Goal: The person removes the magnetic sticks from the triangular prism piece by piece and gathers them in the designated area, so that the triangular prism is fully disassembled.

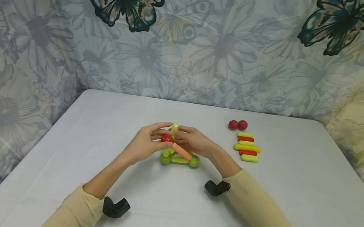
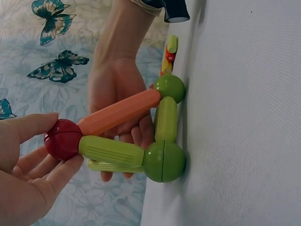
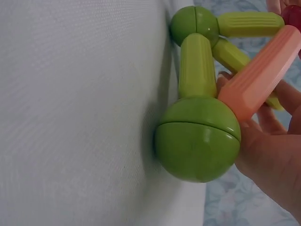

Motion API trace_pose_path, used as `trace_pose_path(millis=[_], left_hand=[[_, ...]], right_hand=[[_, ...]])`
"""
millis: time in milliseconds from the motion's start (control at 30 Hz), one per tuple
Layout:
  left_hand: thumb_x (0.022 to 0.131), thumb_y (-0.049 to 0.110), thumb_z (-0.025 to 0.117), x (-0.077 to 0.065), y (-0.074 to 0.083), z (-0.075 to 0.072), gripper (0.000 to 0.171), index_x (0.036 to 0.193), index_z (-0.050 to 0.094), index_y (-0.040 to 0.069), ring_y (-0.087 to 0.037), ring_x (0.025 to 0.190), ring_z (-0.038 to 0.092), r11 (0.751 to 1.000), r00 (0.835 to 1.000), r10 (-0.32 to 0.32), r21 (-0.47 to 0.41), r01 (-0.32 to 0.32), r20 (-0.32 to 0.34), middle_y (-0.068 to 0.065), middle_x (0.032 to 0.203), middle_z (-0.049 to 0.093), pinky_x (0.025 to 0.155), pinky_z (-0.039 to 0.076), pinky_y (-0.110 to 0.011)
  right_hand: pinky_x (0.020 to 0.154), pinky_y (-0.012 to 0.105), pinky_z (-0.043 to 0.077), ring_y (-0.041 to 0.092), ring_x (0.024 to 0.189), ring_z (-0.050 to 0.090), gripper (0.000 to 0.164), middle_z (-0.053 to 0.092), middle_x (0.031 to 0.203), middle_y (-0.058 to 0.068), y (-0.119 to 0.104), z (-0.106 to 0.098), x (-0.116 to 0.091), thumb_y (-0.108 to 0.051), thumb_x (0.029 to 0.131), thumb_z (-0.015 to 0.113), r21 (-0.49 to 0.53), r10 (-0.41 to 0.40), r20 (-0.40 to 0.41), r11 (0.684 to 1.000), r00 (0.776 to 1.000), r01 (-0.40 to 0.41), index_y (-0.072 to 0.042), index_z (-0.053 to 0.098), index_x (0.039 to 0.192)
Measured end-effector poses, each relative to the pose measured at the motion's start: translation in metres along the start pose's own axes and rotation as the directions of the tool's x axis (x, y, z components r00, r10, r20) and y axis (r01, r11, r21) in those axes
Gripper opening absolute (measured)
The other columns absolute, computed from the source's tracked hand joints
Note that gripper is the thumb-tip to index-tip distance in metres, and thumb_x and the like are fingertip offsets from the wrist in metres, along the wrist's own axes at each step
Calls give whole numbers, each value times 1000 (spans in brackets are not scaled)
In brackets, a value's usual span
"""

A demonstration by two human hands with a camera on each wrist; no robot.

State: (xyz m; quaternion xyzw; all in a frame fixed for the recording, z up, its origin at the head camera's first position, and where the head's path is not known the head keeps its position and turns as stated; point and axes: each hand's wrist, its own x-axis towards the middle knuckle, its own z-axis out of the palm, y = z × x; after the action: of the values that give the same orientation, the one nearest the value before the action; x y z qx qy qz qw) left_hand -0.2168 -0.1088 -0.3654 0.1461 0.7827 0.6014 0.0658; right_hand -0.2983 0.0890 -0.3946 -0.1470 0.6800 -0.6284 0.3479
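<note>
Magnetic rods and balls form a frame on the table. Its base shows two green balls (image 1: 165, 159) joined by a yellow-green rod (image 1: 180, 160). From the other green ball (image 2: 170, 88) an orange rod (image 2: 120, 112) slopes up to a red ball (image 2: 63, 140). My left hand (image 1: 145, 142) pinches this red ball between thumb and fingers. A second yellow-green rod (image 2: 112, 149) also meets the red ball. My right hand (image 1: 195, 140) is behind the frame, its fingers round a rear yellow-green rod (image 3: 231, 55); part of that grip is hidden.
Two loose red balls (image 1: 238, 125) sit at the back right of the white table (image 1: 127, 107). In front of them several yellow-green, red and yellow rods (image 1: 247, 148) lie in a stacked row. A butterfly-patterned cloth (image 1: 211, 55) hangs behind the table.
</note>
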Motion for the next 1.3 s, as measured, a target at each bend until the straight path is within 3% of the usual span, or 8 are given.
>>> trace_pose_path(millis=[267, 633, 967, 1167, 1300], left_hand=[[88, 11, 70, 0, 1, 1, 59, 142, 45, 11, -26, 117, 55, 1000, 1000, 11, -1, -11, 6, -17, 125, 58, 90, 50, -35], [88, 11, 70, 1, -2, 1, 59, 142, 46, 13, -26, 118, 54, 1000, 1000, 9, 4, -9, 2, -14, 125, 59, 90, 50, -35], [87, 13, 72, 0, -1, 2, 61, 142, 46, 11, -26, 116, 56, 1000, 1000, 6, 21, -6, -3, -16, 125, 59, 89, 50, -36], [87, 12, 72, 0, -1, 2, 60, 141, 46, 9, -24, 115, 56, 1000, 1000, 4, 22, -4, -5, -10, 121, 62, 88, 51, -35], [87, 12, 72, 1, 0, 2, 59, 141, 47, 10, -23, 115, 57, 1000, 1000, -9, 19, 9, -6, -10, 122, 62, 88, 51, -34]], right_hand=[[83, 32, 51, 24, 93, 59, 33, 60, 106, 16, -1, 3, 1, -29, 105, 38, -74, -6, 29, 997, 1000, 9, -5, 41, 127], [73, 28, 48, 22, 90, 57, 32, 60, 107, 15, -2, 7, -1, -33, 105, 34, -223, -36, 40, 974, 999, 44, -8, 38, 124], [68, 29, 51, 24, 75, 60, 28, 55, 87, 15, -5, 6, -1, -34, 105, 32, -163, -64, 41, 984, 997, 70, -8, 33, 117], [84, 37, 51, 28, 93, 63, 30, 60, 101, 17, -7, 2, -6, -30, 104, 40, -157, -152, -66, 978, 986, 140, -4, 42, 117], [92, 39, 49, 30, 105, 61, 41, 54, 117, 16, -9, -3, -12, -29, 103, 45, -116, -148, -185, 985, 972, 128, 2, 45, 129]])
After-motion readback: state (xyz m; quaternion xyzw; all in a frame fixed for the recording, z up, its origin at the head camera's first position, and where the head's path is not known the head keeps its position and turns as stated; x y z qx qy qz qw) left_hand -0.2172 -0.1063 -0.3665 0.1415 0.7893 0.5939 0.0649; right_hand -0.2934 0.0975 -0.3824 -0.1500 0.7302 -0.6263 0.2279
